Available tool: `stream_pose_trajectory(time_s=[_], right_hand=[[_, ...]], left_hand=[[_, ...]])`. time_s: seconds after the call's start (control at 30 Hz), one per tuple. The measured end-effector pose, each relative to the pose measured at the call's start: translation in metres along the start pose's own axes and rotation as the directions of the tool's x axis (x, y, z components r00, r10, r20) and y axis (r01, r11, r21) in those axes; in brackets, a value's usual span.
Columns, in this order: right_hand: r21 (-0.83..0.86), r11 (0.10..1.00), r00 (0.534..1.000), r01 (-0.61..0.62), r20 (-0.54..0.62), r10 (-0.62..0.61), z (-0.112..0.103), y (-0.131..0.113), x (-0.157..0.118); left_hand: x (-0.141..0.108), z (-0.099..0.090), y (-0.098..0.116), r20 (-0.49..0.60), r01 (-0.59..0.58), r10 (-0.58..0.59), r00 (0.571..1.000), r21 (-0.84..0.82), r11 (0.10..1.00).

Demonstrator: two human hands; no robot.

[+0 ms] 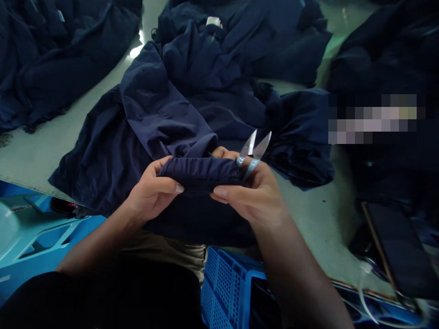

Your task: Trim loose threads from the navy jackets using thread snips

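A navy garment lies spread and rumpled over the table, one sleeve reaching toward me. The cuff at its end is stretched flat between my hands. My left hand pinches the cuff's left end, thumb in front and fingers behind. At the right end, my right hand grips the cuff between thumb and fingers. Small thread snips are also held in my right hand, their two blades apart and pointing up and away from the cuff.
Dark garments are heaped at the upper left, with more dark cloth at the right. A phone and a white cable are at the lower right. Below the pale table are a blue crate and a light-blue plastic item.
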State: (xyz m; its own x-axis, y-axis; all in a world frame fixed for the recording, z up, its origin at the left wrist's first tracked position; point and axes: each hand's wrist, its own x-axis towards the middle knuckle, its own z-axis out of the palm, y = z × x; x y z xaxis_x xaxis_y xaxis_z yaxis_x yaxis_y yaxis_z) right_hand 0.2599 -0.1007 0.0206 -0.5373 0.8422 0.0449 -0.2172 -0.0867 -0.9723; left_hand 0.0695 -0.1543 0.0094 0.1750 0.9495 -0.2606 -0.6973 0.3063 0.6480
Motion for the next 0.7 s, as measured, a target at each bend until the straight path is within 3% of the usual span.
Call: stream_pose_trajectory(time_s=[0.1, 0.2, 0.33, 0.4, 0.7], right_hand=[[-0.314, 0.945, 0.989, 0.091, -0.079, -0.121, 0.0, 0.002, -0.002], [-0.58, 0.792, 0.932, 0.192, -0.146, -0.333, 0.002, 0.004, -0.005], [-0.75, 0.541, 0.814, 0.382, -0.004, -0.581, 0.002, 0.01, -0.005], [-0.772, 0.473, 0.766, 0.425, 0.029, -0.642, 0.001, 0.014, -0.005], [-0.787, 0.469, 0.762, 0.401, 0.003, -0.647, 0.001, 0.005, -0.009]], left_hand=[[0.0, -0.002, -0.001, -0.059, -0.018, 0.02, 0.998, 0.025, 1.0], [0.001, -0.003, -0.002, -0.098, -0.045, 0.049, 0.994, 0.049, 0.998], [0.002, -0.002, -0.003, -0.095, -0.042, 0.048, 0.994, 0.057, 0.998], [0.002, -0.001, -0.003, -0.107, -0.036, 0.043, 0.993, 0.067, 0.997], [-0.001, -0.002, -0.007, -0.161, -0.15, 0.177, 0.971, 0.168, 0.974]])
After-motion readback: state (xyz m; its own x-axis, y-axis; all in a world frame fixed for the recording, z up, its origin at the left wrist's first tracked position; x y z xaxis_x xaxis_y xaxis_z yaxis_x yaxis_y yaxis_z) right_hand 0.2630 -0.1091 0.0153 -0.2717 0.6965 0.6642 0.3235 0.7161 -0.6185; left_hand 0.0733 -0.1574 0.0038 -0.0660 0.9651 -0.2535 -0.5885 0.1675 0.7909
